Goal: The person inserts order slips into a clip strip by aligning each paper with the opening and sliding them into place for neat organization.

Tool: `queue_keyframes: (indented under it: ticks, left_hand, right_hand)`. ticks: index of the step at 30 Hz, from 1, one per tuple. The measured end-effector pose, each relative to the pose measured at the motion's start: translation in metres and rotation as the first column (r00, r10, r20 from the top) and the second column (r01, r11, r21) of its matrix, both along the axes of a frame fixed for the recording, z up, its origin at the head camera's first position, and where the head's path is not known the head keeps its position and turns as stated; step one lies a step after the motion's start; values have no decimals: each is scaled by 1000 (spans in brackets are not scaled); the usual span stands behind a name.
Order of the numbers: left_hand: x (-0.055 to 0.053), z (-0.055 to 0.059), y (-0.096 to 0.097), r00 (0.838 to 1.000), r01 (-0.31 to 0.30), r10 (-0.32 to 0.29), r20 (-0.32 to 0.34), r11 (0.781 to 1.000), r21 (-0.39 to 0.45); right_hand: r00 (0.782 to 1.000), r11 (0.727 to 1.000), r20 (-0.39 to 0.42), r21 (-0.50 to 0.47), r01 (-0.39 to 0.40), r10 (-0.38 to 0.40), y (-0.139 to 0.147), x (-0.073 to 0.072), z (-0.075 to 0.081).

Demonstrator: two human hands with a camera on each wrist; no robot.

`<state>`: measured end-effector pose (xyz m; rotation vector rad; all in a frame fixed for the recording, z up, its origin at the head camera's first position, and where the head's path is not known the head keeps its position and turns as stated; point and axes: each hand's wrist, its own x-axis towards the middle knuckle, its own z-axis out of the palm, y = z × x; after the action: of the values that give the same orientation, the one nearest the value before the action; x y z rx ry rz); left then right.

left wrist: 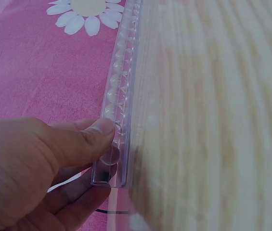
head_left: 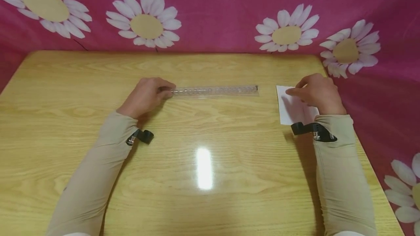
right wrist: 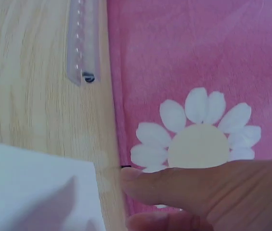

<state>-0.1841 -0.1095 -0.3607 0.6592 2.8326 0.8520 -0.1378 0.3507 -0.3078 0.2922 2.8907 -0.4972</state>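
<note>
A long clear plastic tube (head_left: 214, 90) with a row of clear round pieces inside lies crosswise on the table. My left hand (head_left: 147, 95) holds its left end; in the left wrist view the thumb (left wrist: 103, 127) and fingers pinch the tube (left wrist: 119, 82). At the tube's far end in the right wrist view is a small dark round piece (right wrist: 88, 77). Above a white sheet of paper (head_left: 283, 108) hovers my right hand (head_left: 319, 92), its thumb pointing left and nothing seen in its grasp. The hand and wrist hide part of the sheet.
The wood-grain table (head_left: 236, 141) reaches to a pink flowered cloth (head_left: 216, 14) along its back and right side. A black wrist strap (head_left: 310, 130) hangs over the sheet's near edge, and another strap (head_left: 144, 136) sits on the left wrist.
</note>
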Motion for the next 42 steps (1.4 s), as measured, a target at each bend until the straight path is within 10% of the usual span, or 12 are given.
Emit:
queue_keyframes:
  ticks: [18, 42]
  left_hand:
    - [-1, 2, -2, 1000, -22, 22, 21, 999, -37]
    - [-2, 4, -4, 1000, -22, 21, -20, 999, -49]
  right_hand:
    - [974, 994, 222, 108, 27, -50, 4, 8, -8]
    - [962, 980, 271, 195, -26, -28, -3, 8, -9]
